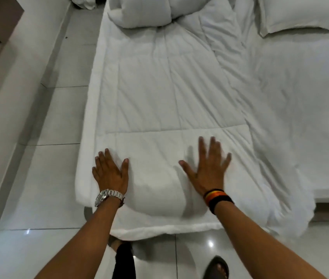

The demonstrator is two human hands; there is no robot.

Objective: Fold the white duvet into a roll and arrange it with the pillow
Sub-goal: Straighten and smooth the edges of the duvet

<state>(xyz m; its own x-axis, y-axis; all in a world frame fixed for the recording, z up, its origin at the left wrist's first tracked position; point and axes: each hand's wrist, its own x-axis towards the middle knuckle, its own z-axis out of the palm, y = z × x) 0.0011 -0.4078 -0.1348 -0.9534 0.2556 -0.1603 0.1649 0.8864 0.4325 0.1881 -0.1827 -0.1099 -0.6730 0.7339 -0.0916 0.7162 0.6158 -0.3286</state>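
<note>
- Lying as a long folded strip, the white duvet (159, 93) ran lengthwise away from the person up the bed (300, 97); its near end formed a low first fold at the foot edge
- Left hand (111, 174) and right hand (208, 170) both pressed flat on that fold, fingers spread, gripping nothing; the left sat nearer the strip's side edge
- Rolling would likely go straight forward, toward the bunched far end; the pillow (304, 15) lay far right, well apart
</note>
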